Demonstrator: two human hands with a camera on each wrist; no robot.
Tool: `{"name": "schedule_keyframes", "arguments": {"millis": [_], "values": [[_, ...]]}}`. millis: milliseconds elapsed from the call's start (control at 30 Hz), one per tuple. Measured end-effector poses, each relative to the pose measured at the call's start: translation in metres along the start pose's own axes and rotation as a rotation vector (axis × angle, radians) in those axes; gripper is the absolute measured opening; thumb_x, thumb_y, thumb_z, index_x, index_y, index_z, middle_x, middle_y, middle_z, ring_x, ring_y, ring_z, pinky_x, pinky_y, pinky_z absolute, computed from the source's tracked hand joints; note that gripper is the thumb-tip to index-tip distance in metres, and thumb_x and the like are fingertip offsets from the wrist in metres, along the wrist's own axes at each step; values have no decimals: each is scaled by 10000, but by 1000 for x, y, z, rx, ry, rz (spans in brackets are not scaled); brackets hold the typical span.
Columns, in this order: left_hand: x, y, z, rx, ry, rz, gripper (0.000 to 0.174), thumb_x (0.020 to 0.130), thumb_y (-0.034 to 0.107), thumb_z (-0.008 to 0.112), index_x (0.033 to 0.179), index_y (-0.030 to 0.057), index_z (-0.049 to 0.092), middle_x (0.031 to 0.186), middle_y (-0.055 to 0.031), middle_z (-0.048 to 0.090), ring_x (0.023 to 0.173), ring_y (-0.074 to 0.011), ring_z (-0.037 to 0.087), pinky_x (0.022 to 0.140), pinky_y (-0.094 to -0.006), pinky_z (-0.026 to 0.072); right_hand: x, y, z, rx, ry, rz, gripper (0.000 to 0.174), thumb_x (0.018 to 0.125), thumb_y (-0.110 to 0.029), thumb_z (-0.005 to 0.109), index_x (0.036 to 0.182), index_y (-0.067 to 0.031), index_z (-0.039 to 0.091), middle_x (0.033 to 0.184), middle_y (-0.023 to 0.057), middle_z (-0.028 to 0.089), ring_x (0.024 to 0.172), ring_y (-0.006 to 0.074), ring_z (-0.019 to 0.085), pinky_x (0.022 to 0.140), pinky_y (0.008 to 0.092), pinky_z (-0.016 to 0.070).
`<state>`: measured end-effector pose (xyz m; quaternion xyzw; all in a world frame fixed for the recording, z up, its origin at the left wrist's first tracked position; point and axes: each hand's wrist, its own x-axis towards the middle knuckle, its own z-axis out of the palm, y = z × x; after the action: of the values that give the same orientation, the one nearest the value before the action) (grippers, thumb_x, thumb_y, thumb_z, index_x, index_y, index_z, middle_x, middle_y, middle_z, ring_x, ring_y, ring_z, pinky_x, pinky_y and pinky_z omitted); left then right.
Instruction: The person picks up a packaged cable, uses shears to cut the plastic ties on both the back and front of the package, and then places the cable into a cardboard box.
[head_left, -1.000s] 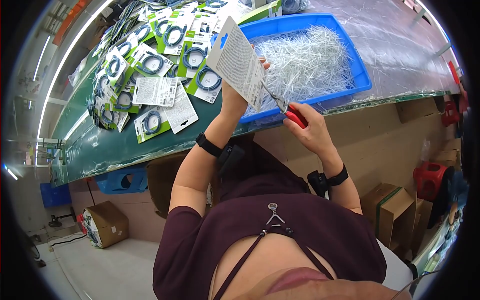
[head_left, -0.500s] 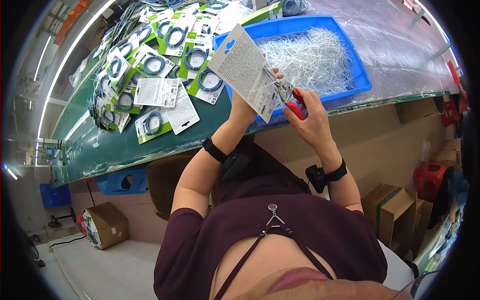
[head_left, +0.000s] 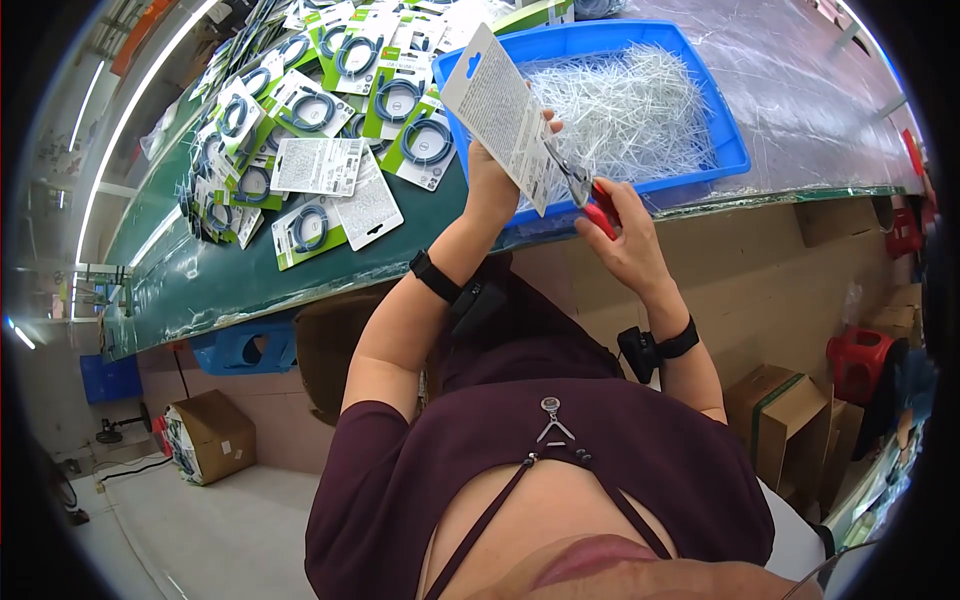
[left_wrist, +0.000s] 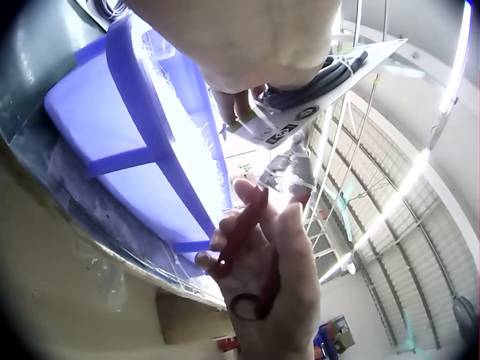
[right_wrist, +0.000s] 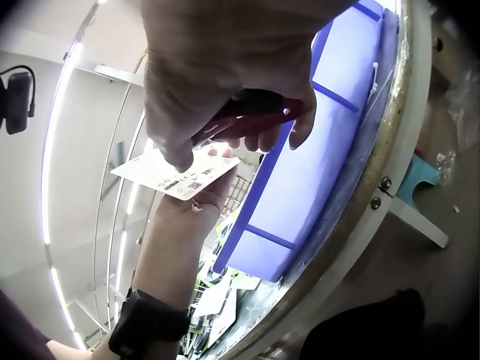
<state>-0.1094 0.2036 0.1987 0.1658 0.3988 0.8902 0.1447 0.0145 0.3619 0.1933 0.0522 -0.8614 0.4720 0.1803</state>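
My left hand (head_left: 493, 185) grips a cable package (head_left: 498, 115) from behind, over the near left side of the tray. Its printed white back faces my head, with a hanging slot near the top. In the left wrist view a coiled grey cable (left_wrist: 322, 81) is on the other face. My right hand (head_left: 632, 245) holds wire cutters (head_left: 600, 218) with red handles. Their metal tip reaches the lower right edge of the package. In the left wrist view thin clear ties show around the tip. The right wrist view shows the package card (right_wrist: 180, 176) just beyond my right fingers.
A blue tray (head_left: 735, 165) holds a heap of clear plastic strips (head_left: 630, 115). Left of it, many cable packages (head_left: 425, 140) lie piled on the green table (head_left: 230, 290). Cardboard boxes (head_left: 785, 420) and a red stool (head_left: 860, 362) stand below at right.
The package has shifted right and then up, turning more edge-on. The cutters have moved up along its right edge with my right hand. The head view has shifted slightly.
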Motion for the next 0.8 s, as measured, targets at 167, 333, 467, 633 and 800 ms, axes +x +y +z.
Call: {"name": "schedule_keyframes", "arguments": {"millis": [167,333,467,633,800], "values": [[5,-1,-3,-40,-35,69,548,886,3,612,1390,17,399,1179,-165,599,1063,-270,632,900,-332,533,-6,-15,-4,31,-76,-36,520,830,-156,683,1273,4,462,1062,111,510,962,227,547,850,324,453],[1,-1,3,-68,-15,34,531,884,-23,603,1379,12,414,1170,-161,604,1059,-260,632,901,-318,534,-3,-20,0,52,-106,-34,507,834,-172,685,1261,5,477,1050,109,517,927,222,546,833,318,458],[1,-1,3,10,4,54,493,895,-32,583,1364,16,439,1156,-148,612,1050,-236,635,892,-300,533,-4,-22,2,87,-119,36,504,824,-176,700,1246,6,491,1036,106,526,926,214,554,821,310,465],[0,-7,-3,192,24,156,476,908,-18,580,1365,25,452,1121,-134,624,1011,-196,643,848,-272,530,-6,-13,5,38,-95,17,492,832,-169,699,1246,6,498,995,88,547,915,196,553,804,296,468],[6,4,-23,502,90,112,339,943,90,574,1264,12,501,1072,-109,631,950,-177,644,827,-288,528,-13,-1,-7,143,-87,139,469,857,-165,682,1256,6,504,1015,78,577,915,174,555,812,279,459]]}}
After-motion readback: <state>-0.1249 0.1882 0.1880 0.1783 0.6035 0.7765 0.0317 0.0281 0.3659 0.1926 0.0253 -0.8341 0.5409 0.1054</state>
